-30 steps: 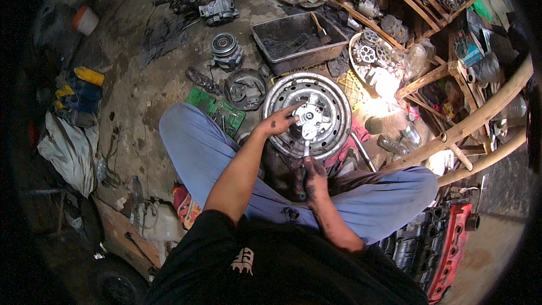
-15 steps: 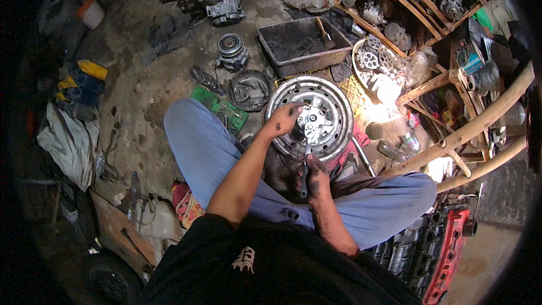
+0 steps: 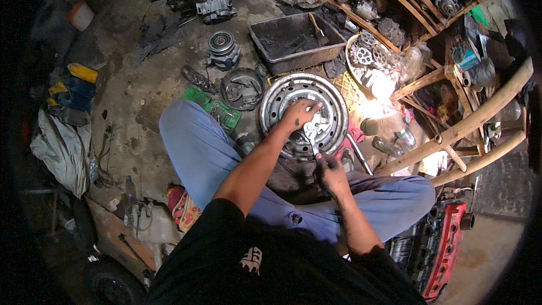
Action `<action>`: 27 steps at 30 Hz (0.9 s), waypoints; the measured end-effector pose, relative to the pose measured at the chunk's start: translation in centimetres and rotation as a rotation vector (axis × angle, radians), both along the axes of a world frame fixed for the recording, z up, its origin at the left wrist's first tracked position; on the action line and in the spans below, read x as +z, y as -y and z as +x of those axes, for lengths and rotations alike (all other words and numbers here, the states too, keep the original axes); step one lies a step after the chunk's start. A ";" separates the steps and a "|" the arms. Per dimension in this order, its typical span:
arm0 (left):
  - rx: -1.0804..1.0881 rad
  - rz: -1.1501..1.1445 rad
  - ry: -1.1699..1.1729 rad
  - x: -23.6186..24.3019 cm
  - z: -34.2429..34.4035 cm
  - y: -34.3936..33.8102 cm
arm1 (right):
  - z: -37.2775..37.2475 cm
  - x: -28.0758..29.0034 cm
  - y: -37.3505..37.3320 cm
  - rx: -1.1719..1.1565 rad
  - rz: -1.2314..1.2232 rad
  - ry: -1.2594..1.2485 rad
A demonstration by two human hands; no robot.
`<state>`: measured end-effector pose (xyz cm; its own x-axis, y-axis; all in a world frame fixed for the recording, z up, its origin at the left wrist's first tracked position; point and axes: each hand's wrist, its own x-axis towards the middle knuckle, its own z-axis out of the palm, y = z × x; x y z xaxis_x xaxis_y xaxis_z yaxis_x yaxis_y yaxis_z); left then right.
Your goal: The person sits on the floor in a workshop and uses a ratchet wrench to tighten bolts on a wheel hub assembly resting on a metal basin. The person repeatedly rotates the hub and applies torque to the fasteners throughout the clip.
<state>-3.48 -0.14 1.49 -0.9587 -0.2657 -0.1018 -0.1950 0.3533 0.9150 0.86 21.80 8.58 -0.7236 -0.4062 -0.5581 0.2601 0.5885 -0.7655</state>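
A steel wheel rim [image 3: 271, 101] lies flat on the floor between my bent legs. In its middle sits a shiny metal part [image 3: 323, 126] with holes and rounded lobes. My left hand [image 3: 301, 114] is closed at the part's upper left, its fingers bent over it and hiding some of it. A ratchet wrench [image 3: 314, 146] lies across the near side of the part, its head close below my left fingers. Its handle runs toward me into my right hand [image 3: 331, 173], which is closed round it. Whether a socket sits under the head is hidden.
Beyond the rim stands a black tub [image 3: 276, 66] with a brush in it. A pulley unit [image 3: 223, 51], a round housing [image 3: 241, 89] and a green tool case [image 3: 228, 118] lie to the left. A wooden rack [image 3: 451, 140] rises at right, beside a basin of parts [image 3: 351, 59].
My right hand has swung to the right with the ratchet wrench, whose handle now slants. My left hand has shifted right over the metal part. The whole view has moved slightly.
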 end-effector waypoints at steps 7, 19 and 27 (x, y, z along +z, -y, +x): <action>-0.285 0.364 -0.018 2.2 0.1 1.2 | 1.2 -0.4 -0.3 -0.059 0.075 -0.180; -0.160 -0.195 -0.191 0.9 3.3 -1.2 | 5.2 1.3 0.2 -0.305 -0.028 -0.502; -0.227 -0.056 -0.169 1.9 2.4 -0.7 | 6.9 -3.5 -0.9 -0.599 -0.008 -0.831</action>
<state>-1.09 0.55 3.37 -0.9964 -0.0428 0.0729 0.0482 0.4210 0.9058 7.72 22.66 5.11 -0.9658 0.1473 0.2132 -0.1047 0.5305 -0.8412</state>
